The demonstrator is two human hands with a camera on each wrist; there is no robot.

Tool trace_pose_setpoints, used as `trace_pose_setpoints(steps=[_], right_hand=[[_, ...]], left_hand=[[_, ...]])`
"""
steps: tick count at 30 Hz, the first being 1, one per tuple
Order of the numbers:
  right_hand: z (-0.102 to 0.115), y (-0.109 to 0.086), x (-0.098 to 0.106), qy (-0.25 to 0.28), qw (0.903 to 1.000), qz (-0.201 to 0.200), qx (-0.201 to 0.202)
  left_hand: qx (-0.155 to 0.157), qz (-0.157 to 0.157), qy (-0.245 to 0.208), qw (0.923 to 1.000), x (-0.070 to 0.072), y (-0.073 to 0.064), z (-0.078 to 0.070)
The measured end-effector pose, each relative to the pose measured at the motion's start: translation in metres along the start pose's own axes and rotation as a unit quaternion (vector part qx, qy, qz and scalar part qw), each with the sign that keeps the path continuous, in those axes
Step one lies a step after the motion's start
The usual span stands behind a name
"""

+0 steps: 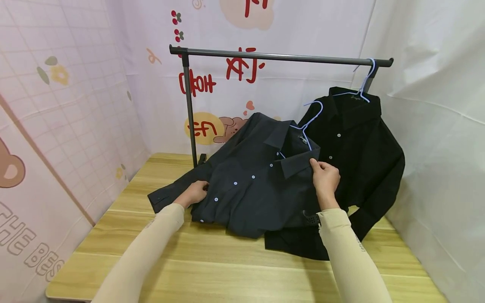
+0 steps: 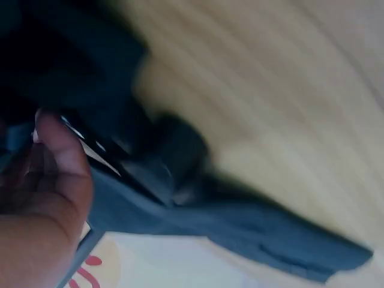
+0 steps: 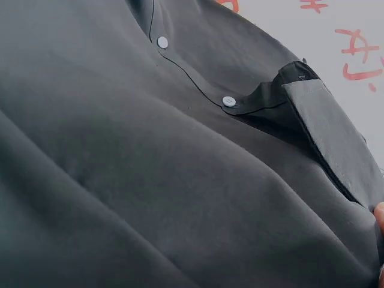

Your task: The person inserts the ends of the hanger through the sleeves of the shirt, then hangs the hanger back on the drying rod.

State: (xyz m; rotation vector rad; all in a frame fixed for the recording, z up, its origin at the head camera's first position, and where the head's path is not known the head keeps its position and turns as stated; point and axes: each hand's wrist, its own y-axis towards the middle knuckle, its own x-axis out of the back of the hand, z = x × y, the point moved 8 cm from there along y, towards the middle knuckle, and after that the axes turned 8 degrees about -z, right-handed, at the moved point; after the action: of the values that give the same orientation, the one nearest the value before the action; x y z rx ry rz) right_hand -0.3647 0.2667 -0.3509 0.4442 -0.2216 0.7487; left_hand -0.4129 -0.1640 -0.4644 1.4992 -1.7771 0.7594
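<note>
A dark navy button-up shirt [image 1: 250, 168] with white buttons is held tilted above the table, a light blue hanger [image 1: 308, 126] inside its collar. My right hand [image 1: 326, 179] pinches it by the shoulder beside the collar; in the right wrist view only fingertips [image 3: 380, 217] show at the edge. My left hand [image 1: 195, 192] grips the shirt's side near the hem, by the sleeve. In the blurred left wrist view, that hand [image 2: 51, 186] has curled fingers against the dark cloth. Behind, a black shirt [image 1: 363, 143] hangs on another light blue hanger [image 1: 366, 82].
A dark metal clothes rack [image 1: 273, 56] stands at the back, the black shirt at its right end. Beneath lies a wood-grain table [image 1: 212, 269]. Printed white curtains [image 1: 151, 105] enclose the back and sides.
</note>
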Motion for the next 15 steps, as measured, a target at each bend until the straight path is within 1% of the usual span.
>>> trace_pose_setpoints(steps=[2, 3, 5, 6, 7, 9, 12, 14, 15], right_hand=[[-0.001, 0.000, 0.000, 0.002, 1.0000, 0.001, -0.004], [-0.002, 0.000, 0.000, 0.003, 1.0000, 0.001, -0.007], [-0.005, 0.000, 0.001, 0.005, 0.9999, 0.001, -0.015], [-0.007, 0.000, 0.001, 0.007, 0.9997, 0.002, -0.021], [-0.008, 0.001, 0.002, 0.007, 0.9996, 0.001, -0.028], [-0.012, 0.002, 0.004, 0.013, 0.9991, -0.002, -0.040], [-0.017, 0.006, 0.008, 0.018, 0.9981, -0.009, -0.058], [-0.020, 0.009, 0.010, 0.022, 0.9973, -0.014, -0.068], [-0.022, 0.010, 0.011, 0.023, 0.9969, -0.016, -0.073]], left_hand=[[-0.003, -0.013, -0.025, 0.9996, 0.002, 0.000, -0.003], [-0.006, -0.021, -0.043, 0.9988, 0.005, -0.001, -0.005], [-0.007, -0.035, -0.091, 0.9952, 0.017, -0.002, -0.008], [0.000, -0.043, -0.125, 0.9912, 0.025, -0.003, -0.008], [0.009, -0.053, -0.162, 0.9854, 0.034, -0.003, -0.007], [0.019, -0.075, -0.236, 0.9687, 0.056, -0.005, 0.000], [0.025, -0.113, -0.327, 0.9377, 0.094, -0.010, 0.017], [0.028, -0.148, -0.353, 0.9236, 0.121, -0.016, 0.034], [0.032, -0.166, -0.358, 0.9181, 0.134, -0.019, 0.043]])
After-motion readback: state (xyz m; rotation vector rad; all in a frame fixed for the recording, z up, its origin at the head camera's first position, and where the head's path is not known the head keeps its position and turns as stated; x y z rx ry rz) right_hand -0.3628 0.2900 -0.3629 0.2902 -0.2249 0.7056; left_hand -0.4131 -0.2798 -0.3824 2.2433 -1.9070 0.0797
